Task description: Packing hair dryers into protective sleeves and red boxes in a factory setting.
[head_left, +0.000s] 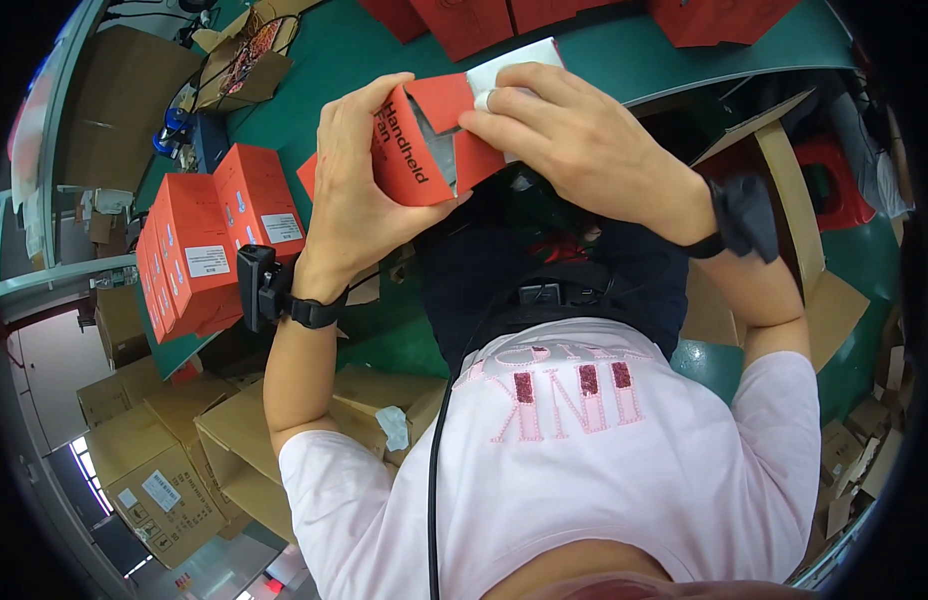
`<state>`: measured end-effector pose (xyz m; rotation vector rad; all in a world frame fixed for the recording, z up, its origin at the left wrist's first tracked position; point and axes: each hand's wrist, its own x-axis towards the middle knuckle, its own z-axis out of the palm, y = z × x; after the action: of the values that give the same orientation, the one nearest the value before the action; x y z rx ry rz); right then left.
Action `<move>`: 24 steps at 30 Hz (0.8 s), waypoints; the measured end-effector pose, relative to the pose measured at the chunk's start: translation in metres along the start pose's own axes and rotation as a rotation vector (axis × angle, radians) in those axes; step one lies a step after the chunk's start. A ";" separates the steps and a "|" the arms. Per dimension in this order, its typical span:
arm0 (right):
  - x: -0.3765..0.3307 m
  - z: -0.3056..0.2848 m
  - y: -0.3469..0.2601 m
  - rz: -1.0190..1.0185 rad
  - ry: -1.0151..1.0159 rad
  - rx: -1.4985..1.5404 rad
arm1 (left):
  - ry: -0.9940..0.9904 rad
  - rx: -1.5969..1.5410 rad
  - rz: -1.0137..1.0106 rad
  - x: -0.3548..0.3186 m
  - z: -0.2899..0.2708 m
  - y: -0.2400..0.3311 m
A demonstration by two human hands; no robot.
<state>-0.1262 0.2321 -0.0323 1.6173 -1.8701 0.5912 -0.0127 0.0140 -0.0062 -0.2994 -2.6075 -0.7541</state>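
Currently, the left hand [359,185] is gripping an open red box [409,165]. The right hand [574,135] is touching its flaps [439,101], though whether gripping is unclear.

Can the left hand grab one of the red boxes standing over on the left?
Probably not right now: the left hand is busy holding the opened red box, though the standing red boxes look close by.
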 end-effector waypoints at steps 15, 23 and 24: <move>0.019 0.002 0.007 0.523 -0.401 0.765 | -0.189 0.111 0.070 0.008 -0.001 -0.001; -0.012 0.037 0.067 0.571 -0.195 0.593 | -0.340 0.196 -0.126 0.013 -0.014 -0.036; -0.017 0.035 0.077 0.651 -0.270 0.572 | -0.329 0.194 -0.132 0.011 -0.009 -0.043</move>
<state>-0.2059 0.2333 -0.0655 1.4284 -2.6205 1.3350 -0.0331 -0.0255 -0.0141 -0.2104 -3.0100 -0.5230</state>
